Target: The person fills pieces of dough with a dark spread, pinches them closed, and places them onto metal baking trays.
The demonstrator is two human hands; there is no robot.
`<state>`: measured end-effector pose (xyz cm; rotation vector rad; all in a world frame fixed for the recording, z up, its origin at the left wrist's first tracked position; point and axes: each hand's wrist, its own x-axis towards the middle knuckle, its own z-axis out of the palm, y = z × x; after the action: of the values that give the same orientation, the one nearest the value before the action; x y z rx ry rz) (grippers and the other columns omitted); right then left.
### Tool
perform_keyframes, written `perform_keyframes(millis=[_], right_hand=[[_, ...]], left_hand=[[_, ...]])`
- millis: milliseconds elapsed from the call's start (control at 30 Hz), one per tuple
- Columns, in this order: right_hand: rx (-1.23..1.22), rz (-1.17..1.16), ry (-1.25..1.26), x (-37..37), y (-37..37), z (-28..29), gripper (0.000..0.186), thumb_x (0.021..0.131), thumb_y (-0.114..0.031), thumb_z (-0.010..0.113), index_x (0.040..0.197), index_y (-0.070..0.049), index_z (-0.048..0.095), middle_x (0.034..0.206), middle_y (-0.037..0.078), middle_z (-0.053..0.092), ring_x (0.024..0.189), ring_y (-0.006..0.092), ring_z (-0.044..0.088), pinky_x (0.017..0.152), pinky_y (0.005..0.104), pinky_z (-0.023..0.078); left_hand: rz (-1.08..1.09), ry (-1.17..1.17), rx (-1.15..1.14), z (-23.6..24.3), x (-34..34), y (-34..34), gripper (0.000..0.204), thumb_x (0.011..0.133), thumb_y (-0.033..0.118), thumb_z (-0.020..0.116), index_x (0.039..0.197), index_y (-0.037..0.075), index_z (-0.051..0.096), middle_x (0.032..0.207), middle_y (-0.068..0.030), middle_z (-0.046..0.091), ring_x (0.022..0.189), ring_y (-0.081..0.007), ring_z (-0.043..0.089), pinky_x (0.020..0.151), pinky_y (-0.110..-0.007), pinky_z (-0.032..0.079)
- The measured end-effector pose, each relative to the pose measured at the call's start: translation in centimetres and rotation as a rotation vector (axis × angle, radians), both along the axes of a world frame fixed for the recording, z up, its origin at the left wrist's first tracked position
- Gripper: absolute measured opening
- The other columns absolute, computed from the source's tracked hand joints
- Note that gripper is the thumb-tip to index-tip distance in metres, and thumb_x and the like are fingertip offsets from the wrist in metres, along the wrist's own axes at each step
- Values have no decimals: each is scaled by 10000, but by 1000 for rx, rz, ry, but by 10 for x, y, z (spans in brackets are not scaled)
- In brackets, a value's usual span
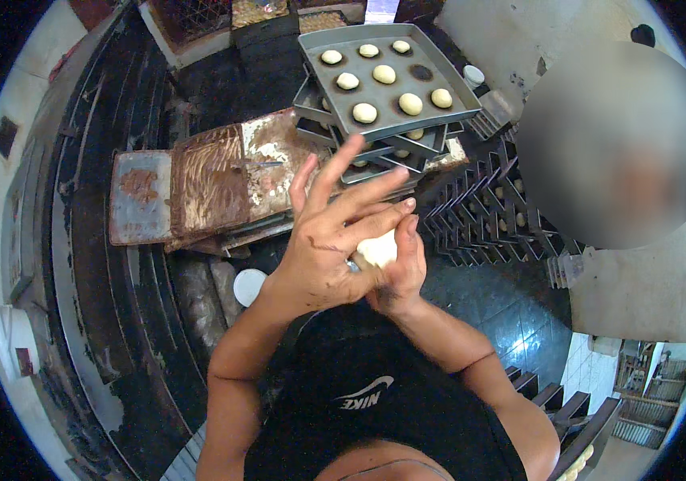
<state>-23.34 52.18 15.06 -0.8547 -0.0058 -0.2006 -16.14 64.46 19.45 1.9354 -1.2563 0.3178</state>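
A pale piece of dough [377, 250] is held between my two hands in front of my chest. My left hand [319, 248] presses on it from the left with thumb and forefinger, while its other fingers fan outward. From the right, my right hand [404, 268] cups the dough, its fingers partly hidden behind the left. Just beyond my fingertips, a metal baking tray [395, 76] carries several round dough balls in rows, with a dark bare spot near its right side. Beneath it, more trays [431, 148] with dough balls are stacked crosswise.
Left of the trays stands a worktable with a brown, smeared slab [210, 180] and a knife-like tool [263, 163]. A tall stack of trays [487, 208] rises at the right, beside a person [619, 144]. A white round lid [250, 286] is low at left.
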Motion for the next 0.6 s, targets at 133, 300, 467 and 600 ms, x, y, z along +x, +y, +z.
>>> perform_keyframes(millis=[133,300,467,600], right_hand=[[143,-258,-2,-9,-13,24,498,1097,-374,456,1406,17,467,1358,199,563,1250,269,588,1013,402,508],[-323,-623,-445,-4,-104,16,319,1091,-242,461,1301,-6,506,1448,259,479,1394,462,465,1145,572,425],[-611,-887,-538,-2,-209,-5,256,1065,-168,484,1173,40,587,1316,254,562,1329,473,534,1113,561,462],[264,-361,-204,-8,-277,7,242,1028,-139,549,1182,42,595,1308,264,595,1287,408,582,1098,528,486]], left_hand=[[-17,-42,-106,-6,-2,-44,870,822,648,719,1467,96,532,1669,-317,124,1553,-465,135,1211,-604,56],[-265,426,-567,-18,-4,-125,896,694,396,919,1381,-30,533,1411,-262,469,1251,-326,505,1048,-423,418],[-227,504,-439,-16,-13,-227,186,771,16,838,948,27,783,952,-90,705,790,-212,691,727,-308,560],[-246,218,-203,-15,-10,-290,225,750,104,864,960,84,785,919,-67,659,871,-256,657,804,-368,544]])
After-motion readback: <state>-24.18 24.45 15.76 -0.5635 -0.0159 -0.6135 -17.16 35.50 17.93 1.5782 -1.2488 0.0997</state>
